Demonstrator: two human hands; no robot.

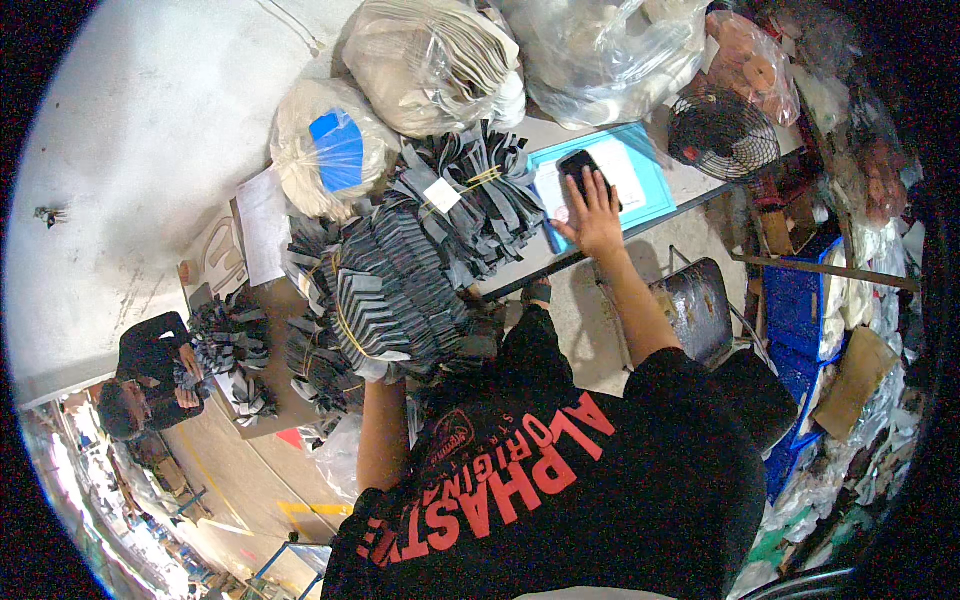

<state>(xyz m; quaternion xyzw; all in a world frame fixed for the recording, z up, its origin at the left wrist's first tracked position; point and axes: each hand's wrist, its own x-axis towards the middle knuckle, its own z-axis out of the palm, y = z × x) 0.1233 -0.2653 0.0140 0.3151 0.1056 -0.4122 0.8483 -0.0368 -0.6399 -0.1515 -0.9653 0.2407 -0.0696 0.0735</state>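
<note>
My right hand [597,217] lies over a black phone [574,161], its fingers stretched out across the phone's lower part. Beneath the phone are a white paper sheet [620,165] and a light blue folder or board [655,190] on the table. My left forearm [383,435] reaches up to a large bundle of grey and black fabric-like strips [370,300], tied with a yellowish band. The wrist passes under this bundle, so my left hand and its fingers are hidden. Another tied bundle of strips [475,190], with a white tag [441,195], lies between it and the folder.
Large clear bags [430,70] crowd the table's back, with a black round fan [722,135] at right. A dark chair [695,310] and blue crates [800,310] stand to my right. A co-worker [150,375] handles strips at the far left, beside more bundles [230,335].
</note>
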